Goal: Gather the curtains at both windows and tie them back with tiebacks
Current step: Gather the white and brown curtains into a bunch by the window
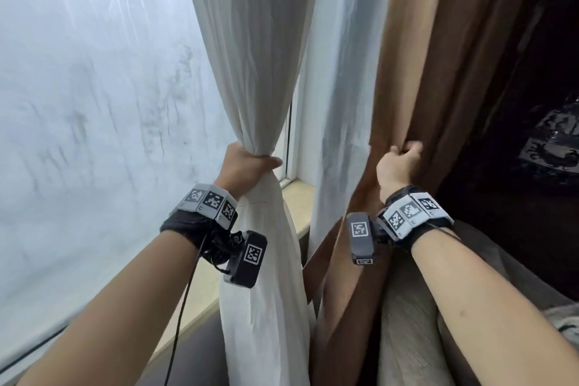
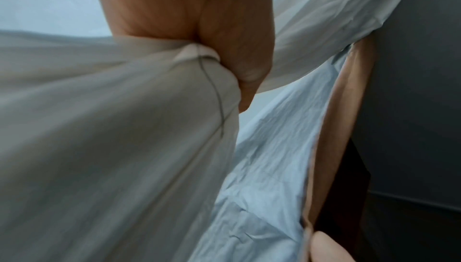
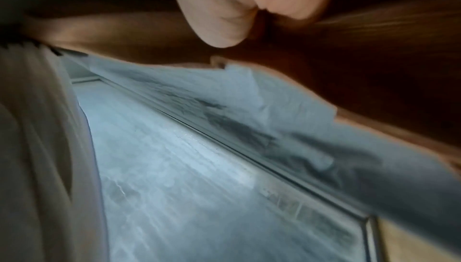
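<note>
A white sheer curtain [image 1: 250,56] hangs in front of the window, bunched into a narrow waist where my left hand [image 1: 250,163] grips it. In the left wrist view the thumb [image 2: 239,49] wraps over the gathered white curtain [image 2: 112,128]. To the right hangs a brown curtain [image 1: 423,72] with a pale lining [image 1: 338,103]. My right hand [image 1: 399,160] pinches a fold of the brown curtain at about the same height. In the right wrist view its fingers [image 3: 224,16] press into the brown curtain [image 3: 374,53]. No tieback shows in any view.
The frosted window pane [image 1: 94,103] fills the left side, with a pale wooden sill [image 1: 200,298] below it. A grey upholstered seat back [image 1: 407,323] sits under my right forearm. The room to the right [image 1: 532,135] is dark.
</note>
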Tool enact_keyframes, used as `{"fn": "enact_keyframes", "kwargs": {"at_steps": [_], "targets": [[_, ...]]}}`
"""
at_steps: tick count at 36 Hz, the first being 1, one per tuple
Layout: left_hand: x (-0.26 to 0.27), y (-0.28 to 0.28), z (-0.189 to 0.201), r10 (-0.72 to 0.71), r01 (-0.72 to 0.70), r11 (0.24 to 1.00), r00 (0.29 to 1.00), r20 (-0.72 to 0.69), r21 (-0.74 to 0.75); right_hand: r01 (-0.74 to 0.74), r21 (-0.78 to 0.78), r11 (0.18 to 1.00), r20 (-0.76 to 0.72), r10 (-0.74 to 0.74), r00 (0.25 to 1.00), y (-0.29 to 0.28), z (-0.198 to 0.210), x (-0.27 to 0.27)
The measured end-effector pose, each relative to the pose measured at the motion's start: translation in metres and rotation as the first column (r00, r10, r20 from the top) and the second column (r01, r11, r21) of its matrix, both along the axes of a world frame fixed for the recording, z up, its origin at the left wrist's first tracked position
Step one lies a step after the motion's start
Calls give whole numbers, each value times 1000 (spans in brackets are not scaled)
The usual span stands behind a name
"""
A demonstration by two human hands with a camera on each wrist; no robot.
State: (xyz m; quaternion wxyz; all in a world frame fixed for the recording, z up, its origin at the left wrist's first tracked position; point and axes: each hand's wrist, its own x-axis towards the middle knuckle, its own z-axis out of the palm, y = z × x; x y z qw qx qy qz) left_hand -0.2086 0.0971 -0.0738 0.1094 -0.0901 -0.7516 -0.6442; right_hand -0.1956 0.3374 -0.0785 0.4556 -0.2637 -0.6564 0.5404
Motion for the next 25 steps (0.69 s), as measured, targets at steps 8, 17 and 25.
{"fn": "enact_keyframes", "kwargs": {"at_steps": [8,17,25], "targets": [[-14,-20,-1,75,-75,997,997,-1,-16,-216,-31,976,-110,212,971,42,-7,31],[-9,11,-1,22,-22,999,1000,-10,-26,-267,190,945,268,212,940,45,-9,43],[0,40,0,-25,24,1000,999,-22,-13,-358,150,921,158,335,929,30,-25,31]]}}
